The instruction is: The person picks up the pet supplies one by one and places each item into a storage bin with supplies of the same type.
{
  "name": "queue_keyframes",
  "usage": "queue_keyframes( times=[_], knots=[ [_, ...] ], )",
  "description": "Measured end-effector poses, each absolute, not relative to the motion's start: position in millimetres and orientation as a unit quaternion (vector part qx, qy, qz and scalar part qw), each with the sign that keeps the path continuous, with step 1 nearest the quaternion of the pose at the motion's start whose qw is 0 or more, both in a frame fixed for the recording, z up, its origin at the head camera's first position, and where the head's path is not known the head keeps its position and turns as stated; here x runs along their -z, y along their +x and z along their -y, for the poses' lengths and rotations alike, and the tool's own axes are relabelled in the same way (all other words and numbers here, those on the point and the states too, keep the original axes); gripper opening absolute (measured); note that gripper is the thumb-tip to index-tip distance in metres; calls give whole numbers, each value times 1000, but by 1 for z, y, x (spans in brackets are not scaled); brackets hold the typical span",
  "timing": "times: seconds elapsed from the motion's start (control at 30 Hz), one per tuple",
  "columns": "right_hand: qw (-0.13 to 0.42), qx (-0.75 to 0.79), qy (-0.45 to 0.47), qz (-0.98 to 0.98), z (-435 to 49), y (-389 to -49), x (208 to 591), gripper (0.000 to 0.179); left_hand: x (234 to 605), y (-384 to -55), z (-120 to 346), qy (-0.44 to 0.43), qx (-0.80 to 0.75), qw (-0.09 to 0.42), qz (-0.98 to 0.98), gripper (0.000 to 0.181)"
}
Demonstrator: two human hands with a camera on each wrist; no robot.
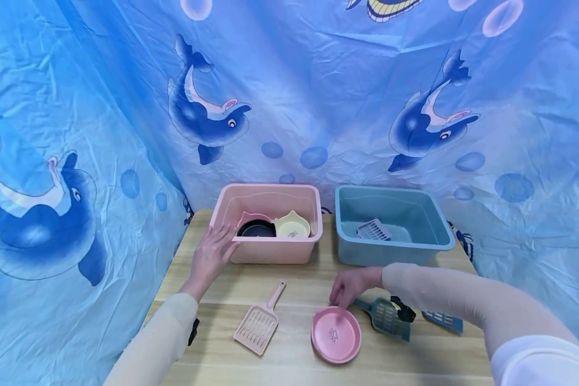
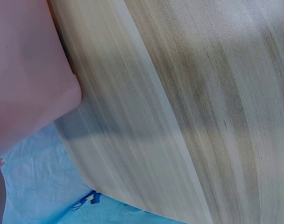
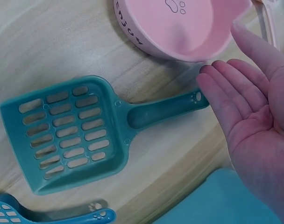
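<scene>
The pink bowl (image 1: 336, 335) lies on the worktop (image 1: 212, 343), just to the near-edge side of my right hand (image 1: 352, 284). It is round, without long axis. My right thumb and fingers (image 3: 223, 100) are apart; whether they touch its rim, I cannot tell. My left hand (image 1: 212, 254), fingers extended at the pink tub (image 1: 270, 252), is farther.

Curtain (image 1: 313, 80): blue, dolphin and bubble print
Tabletop (image 1: 212, 354): pale wood grain, brown streaks
Left bin (image 1: 270, 252): pink
Right bin (image 1: 391, 256): grey-blue
Binned bowls: black bowl (image 1: 257, 229), pale yellow bowl (image 1: 292, 227), pink bowl (image 1: 251, 216)
Loose bowl (image 1: 336, 338): pink, dark paw print
Scoops: pink scoop (image 1: 257, 327), teal scoop (image 3: 67, 135), blue scoop (image 1: 444, 320), lilac scoop (image 1: 373, 230)
Sleeves (image 1: 159, 332): cream
</scene>
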State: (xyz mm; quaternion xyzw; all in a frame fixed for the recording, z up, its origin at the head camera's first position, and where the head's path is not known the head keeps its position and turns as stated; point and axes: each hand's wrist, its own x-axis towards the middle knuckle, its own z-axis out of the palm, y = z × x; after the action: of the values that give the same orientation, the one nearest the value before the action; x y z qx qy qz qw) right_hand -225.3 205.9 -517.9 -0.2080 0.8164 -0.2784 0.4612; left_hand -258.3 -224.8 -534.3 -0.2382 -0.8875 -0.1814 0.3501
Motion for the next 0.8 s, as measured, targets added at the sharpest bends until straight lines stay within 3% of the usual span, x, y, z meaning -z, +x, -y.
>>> queue_keyframes(
  times=[0.8],
  knots=[
    [431,282,-210,-831,-199,-206,540,22,538,-257,227,-237,179,350,888,49]
  ],
)
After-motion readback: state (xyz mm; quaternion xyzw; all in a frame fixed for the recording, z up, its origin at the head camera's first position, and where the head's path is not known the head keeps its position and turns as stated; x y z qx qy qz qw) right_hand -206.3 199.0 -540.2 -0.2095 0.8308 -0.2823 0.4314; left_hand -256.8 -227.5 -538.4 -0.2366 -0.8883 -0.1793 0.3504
